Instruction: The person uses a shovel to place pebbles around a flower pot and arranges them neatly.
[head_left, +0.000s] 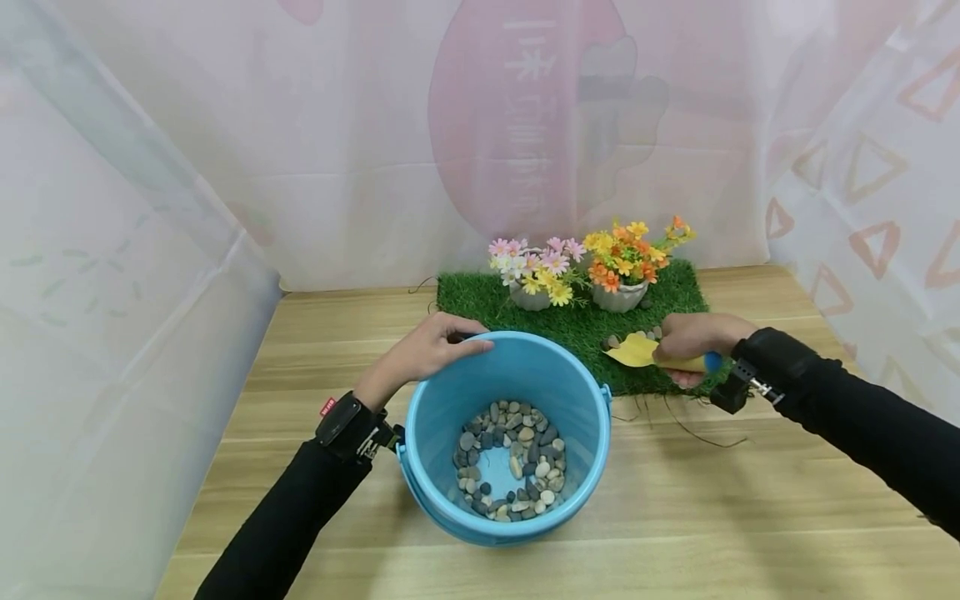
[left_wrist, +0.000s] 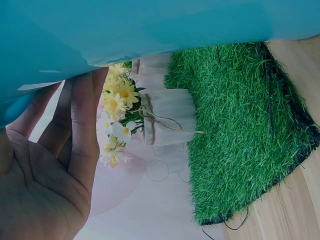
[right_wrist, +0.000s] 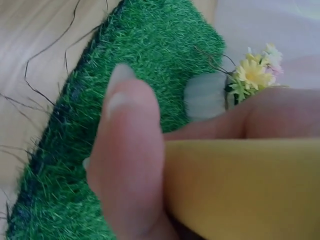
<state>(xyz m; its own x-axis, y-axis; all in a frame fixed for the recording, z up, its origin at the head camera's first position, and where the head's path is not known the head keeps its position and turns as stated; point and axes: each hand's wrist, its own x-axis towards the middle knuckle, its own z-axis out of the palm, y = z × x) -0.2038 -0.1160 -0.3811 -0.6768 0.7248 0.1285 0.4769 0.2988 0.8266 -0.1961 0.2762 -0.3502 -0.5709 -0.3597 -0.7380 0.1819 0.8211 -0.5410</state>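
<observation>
My left hand (head_left: 431, 346) grips the far-left rim of a blue bucket (head_left: 517, 375), thumb over the edge. The left wrist view shows its fingers (left_wrist: 82, 135) against the outer wall. Many smooth grey and tan pebbles (head_left: 528, 433) lie on the bucket's floor, with a bare patch in the middle. My right hand (head_left: 693, 335) is curled round the handle of a yellow trowel (head_left: 633, 350), low over the artificial grass mat (head_left: 577, 337). Several pebbles (head_left: 611, 342) lie on the grass beside the blade. In the right wrist view the trowel's yellow handle (right_wrist: 245, 185) fills the lower right.
Two pots of artificial flowers stand at the back of the mat: a pink, white and yellow one (head_left: 531, 298) and an orange and yellow one (head_left: 619, 297). Loose dark threads (head_left: 705, 435) trail onto the wooden table (head_left: 330, 350). Printed curtains (head_left: 360, 167) enclose the back and sides.
</observation>
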